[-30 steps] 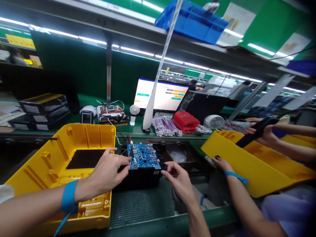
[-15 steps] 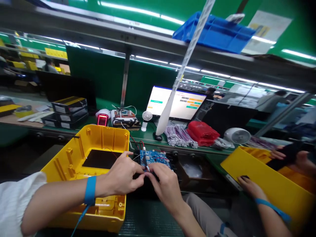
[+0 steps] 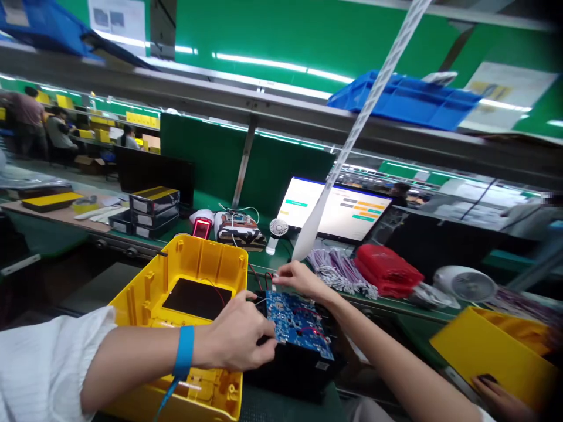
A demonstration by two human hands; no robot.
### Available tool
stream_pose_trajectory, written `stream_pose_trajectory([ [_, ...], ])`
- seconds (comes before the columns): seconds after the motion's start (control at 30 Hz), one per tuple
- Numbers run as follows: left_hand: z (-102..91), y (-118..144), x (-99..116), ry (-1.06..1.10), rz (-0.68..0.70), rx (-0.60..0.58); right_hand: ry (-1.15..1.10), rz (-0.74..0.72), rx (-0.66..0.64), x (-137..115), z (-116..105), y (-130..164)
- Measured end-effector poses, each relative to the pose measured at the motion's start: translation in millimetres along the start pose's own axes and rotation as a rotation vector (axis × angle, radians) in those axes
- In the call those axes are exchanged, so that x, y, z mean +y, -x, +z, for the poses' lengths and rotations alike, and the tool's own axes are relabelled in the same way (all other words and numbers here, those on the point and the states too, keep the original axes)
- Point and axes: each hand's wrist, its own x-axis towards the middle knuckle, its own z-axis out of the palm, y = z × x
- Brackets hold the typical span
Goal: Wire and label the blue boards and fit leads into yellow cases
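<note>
left hand (image 3: 240,343) curled gripping left edge of blue circuit board (image 3: 299,323) on black battery block (image 3: 294,366), frame centre-bottom, right hand (image 3: 299,279) pinching white connector (image 3: 273,286) at board's far corner, yellow housing (image 3: 180,328) lower left

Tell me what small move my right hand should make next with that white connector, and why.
Probably bring the white connector down to the far edge of the blue circuit board and seat it. The right hand pinches it just above that edge with its wires trailing, while the left hand steadies the board on the black block. I can't make out the socket.
</note>
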Motion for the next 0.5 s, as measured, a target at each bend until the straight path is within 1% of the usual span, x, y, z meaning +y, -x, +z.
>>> stream_pose_trajectory([
  [0.07, -0.7, 0, 0, -0.007, -0.001, -0.005, -0.067, 0.027, -0.135, 7, 5, -11],
  [0.1, -0.8, -1, 1, -0.012, 0.000, -0.006, -0.097, 0.041, -0.181, 10, 7, -13],
  [0.2, -0.7, -1, 1, -0.027, 0.010, -0.010, -0.155, 0.076, -0.244, 13, 11, -16],
  [0.3, -1.3, -1, 3, -0.038, 0.013, -0.024, -0.155, 0.112, -0.221, 14, 15, -18],
  [0.43, -1.3, 0, 3, -0.041, 0.021, -0.043, -0.150, 0.202, -0.115, 13, 22, -24],
  [0.5, -0.4, 1, 3, -0.047, 0.029, -0.046, -0.187, 0.239, -0.063, 12, 20, -25],
])
